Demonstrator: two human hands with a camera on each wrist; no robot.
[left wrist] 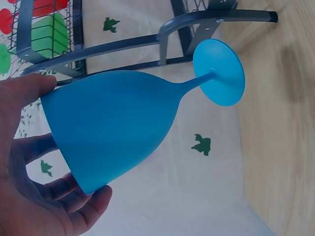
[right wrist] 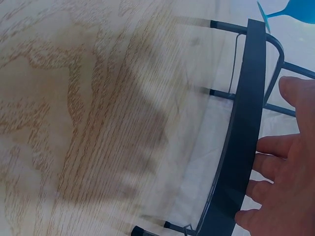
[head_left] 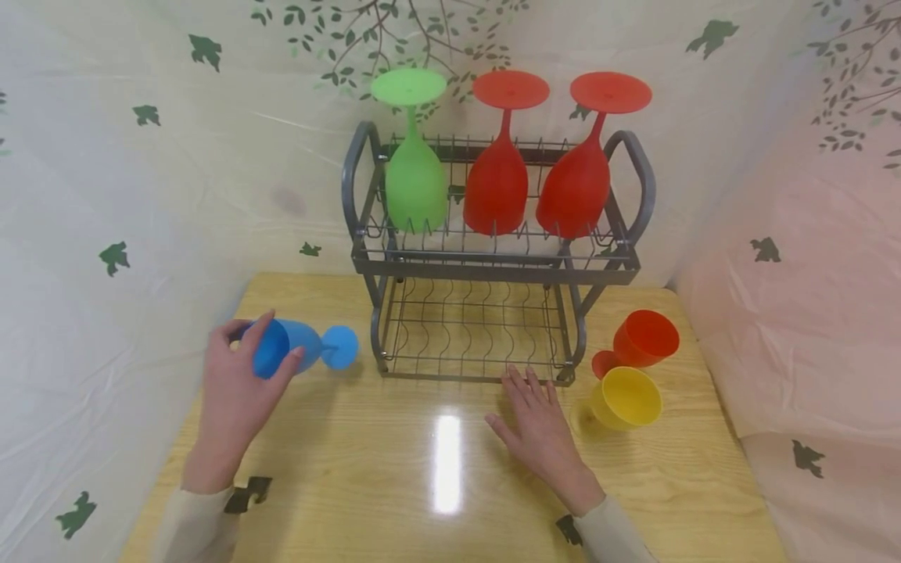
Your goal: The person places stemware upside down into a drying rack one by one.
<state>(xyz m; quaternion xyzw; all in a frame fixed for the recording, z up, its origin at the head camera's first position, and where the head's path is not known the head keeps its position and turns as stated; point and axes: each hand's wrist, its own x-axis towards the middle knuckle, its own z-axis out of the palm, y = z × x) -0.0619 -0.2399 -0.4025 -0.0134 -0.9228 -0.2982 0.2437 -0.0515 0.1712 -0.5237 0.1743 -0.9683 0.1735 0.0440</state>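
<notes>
My left hand (head_left: pixel 235 383) grips a blue plastic wine goblet (head_left: pixel 305 344) by its rim, to the left of the dark two-tier dish rack (head_left: pixel 493 274). In the left wrist view the goblet (left wrist: pixel 118 128) lies sideways in the grasp, thumb and fingers spread around its mouth, with stem and foot pointing away from the palm. My right hand (head_left: pixel 540 430) has its fingers extended at the rack's lower front bar. In the right wrist view the fingertips meet the edge of that dark bar (right wrist: pixel 236 142); nothing is held there.
On the upper tier stand a green goblet (head_left: pixel 417 184) and two red goblets, one central (head_left: pixel 496 188) and one at right (head_left: pixel 576 186), all upside down. Right of the rack, a red goblet (head_left: pixel 644 340) and a yellow goblet (head_left: pixel 626 399) are on the wooden table (head_left: pixel 366 469).
</notes>
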